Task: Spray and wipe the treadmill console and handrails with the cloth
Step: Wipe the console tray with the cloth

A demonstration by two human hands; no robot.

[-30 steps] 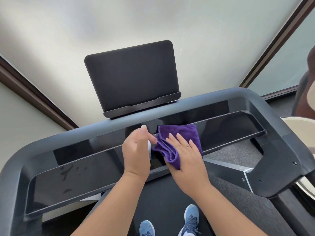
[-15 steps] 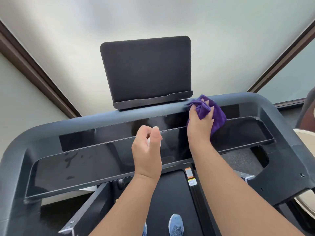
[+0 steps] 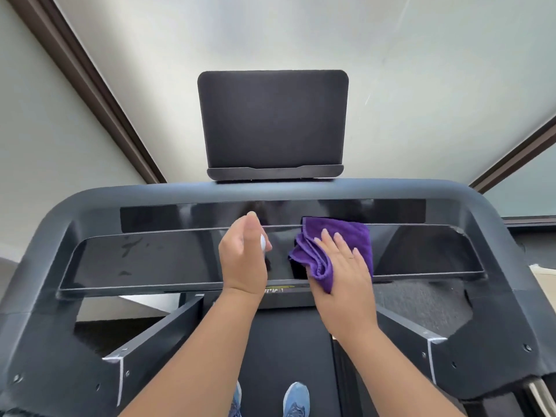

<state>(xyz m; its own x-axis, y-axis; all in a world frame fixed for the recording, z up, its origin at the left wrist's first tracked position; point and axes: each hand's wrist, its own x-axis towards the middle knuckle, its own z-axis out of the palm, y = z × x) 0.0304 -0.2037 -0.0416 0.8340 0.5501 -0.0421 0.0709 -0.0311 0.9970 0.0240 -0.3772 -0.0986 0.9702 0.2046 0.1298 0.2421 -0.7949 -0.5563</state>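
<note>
The treadmill console (image 3: 156,257) is a wide glossy black panel set in a grey frame (image 3: 496,230). A purple cloth (image 3: 346,236) lies on the panel right of centre. My right hand (image 3: 343,266) presses flat on the cloth with straight fingers. My left hand (image 3: 243,260) hovers over the panel's middle with its fingers curled round a small white spray bottle (image 3: 263,242), mostly hidden in the fist. Smudges mark the panel's left part.
A dark tablet holder (image 3: 272,121) stands upright behind the console. The treadmill belt (image 3: 270,356) and blue shoes (image 3: 296,398) are below. Grey side supports (image 3: 150,341) angle down on both sides. Frosted glass with brown frames is ahead.
My right hand brought the cloth down from the console's upper right edge onto the panel and flattened on it. My left hand stayed near the middle.
</note>
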